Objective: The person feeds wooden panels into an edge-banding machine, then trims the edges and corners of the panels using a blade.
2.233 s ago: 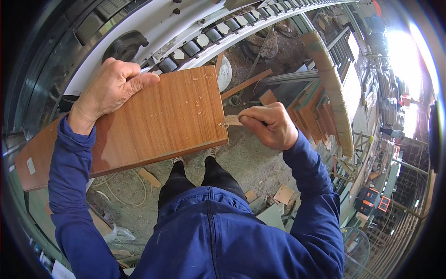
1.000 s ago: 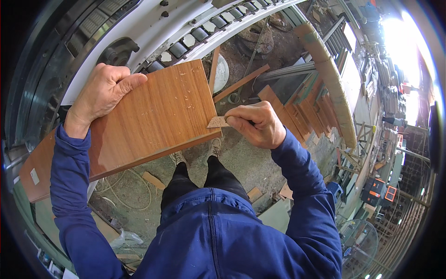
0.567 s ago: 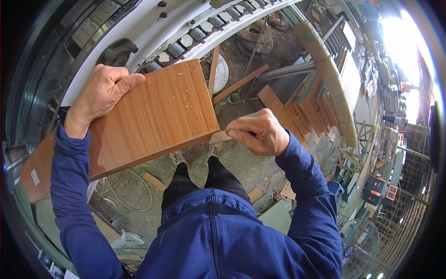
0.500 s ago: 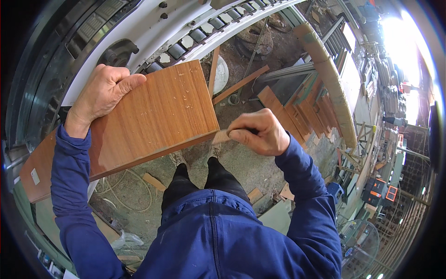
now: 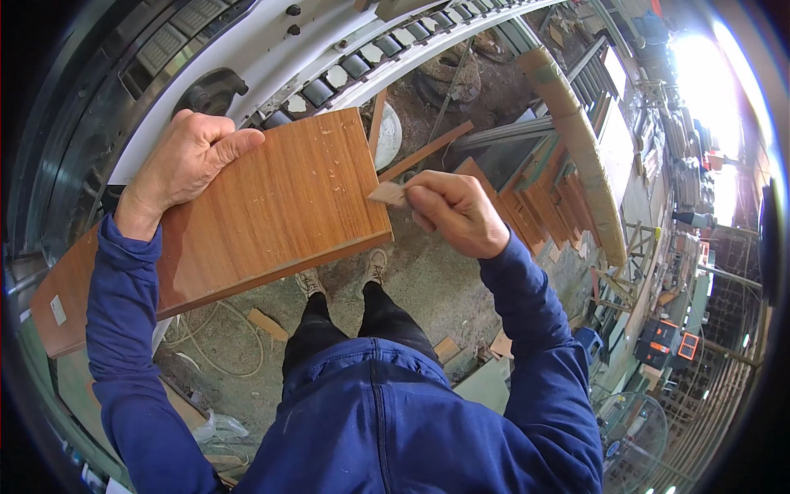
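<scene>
A long wood-grain panel (image 5: 271, 206) lies slantwise before me, with small pale shavings on its face toward the right end. My left hand (image 5: 188, 156) is on the panel's far edge, thumb over the top face and fingers out of sight beyond it. Pinched in my right hand (image 5: 457, 212) is a small flat pale piece (image 5: 388, 193), shaped like a scraper; its exact kind is unclear. Its tip is at the panel's right end edge, close to the far side of the corner nearest me.
Behind the panel runs a white machine (image 5: 271, 49) with a row of black rollers or pads (image 5: 354, 64). Brown boards (image 5: 527, 202) lean to the right beside a long padded bar (image 5: 580, 148). A hose (image 5: 222, 342) and wood offcuts (image 5: 267, 323) lie on the floor.
My right hand has moved up and slightly left, taking the pale piece from the near corner to farther along the panel's right end. My left hand keeps its hold.
</scene>
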The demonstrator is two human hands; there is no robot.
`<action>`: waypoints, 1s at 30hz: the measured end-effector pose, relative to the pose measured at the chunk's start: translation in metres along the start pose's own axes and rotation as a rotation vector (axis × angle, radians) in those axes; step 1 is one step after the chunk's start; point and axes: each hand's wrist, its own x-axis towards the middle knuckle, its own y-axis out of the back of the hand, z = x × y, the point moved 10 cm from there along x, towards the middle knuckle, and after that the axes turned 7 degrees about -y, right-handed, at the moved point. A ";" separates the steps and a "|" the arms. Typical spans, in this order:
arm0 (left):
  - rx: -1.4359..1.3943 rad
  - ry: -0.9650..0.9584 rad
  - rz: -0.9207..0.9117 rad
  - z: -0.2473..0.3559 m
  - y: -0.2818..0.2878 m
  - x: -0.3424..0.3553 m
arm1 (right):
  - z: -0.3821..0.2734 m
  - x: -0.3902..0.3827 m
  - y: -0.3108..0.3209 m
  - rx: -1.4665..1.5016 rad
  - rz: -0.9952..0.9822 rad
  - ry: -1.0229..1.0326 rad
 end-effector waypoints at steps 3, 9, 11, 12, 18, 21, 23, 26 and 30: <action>0.000 0.004 -0.029 -0.001 -0.002 0.002 | -0.018 0.003 -0.006 -0.177 0.046 0.149; 0.027 0.038 -0.072 -0.006 -0.004 0.000 | -0.029 -0.004 -0.014 -0.321 0.035 0.335; 0.037 0.006 -0.060 -0.003 -0.004 0.002 | -0.033 -0.001 -0.005 -0.359 0.172 0.342; 0.019 0.019 -0.069 -0.005 -0.005 0.001 | -0.033 -0.001 -0.004 -0.359 0.176 0.338; 0.006 0.014 -0.012 -0.004 -0.001 -0.001 | -0.035 -0.009 -0.011 -0.354 0.138 0.425; 0.013 -0.003 -0.009 -0.006 -0.002 0.001 | -0.037 -0.008 -0.009 -0.390 0.150 0.423; 0.022 -0.024 -0.003 -0.004 -0.001 0.002 | -0.032 0.001 -0.007 -0.387 0.144 0.365; 0.031 0.021 -0.041 -0.008 -0.004 0.001 | -0.033 -0.004 -0.008 -0.373 0.147 0.436; 0.041 -0.003 -0.019 -0.006 -0.001 0.000 | -0.034 -0.011 -0.013 -0.386 0.064 0.398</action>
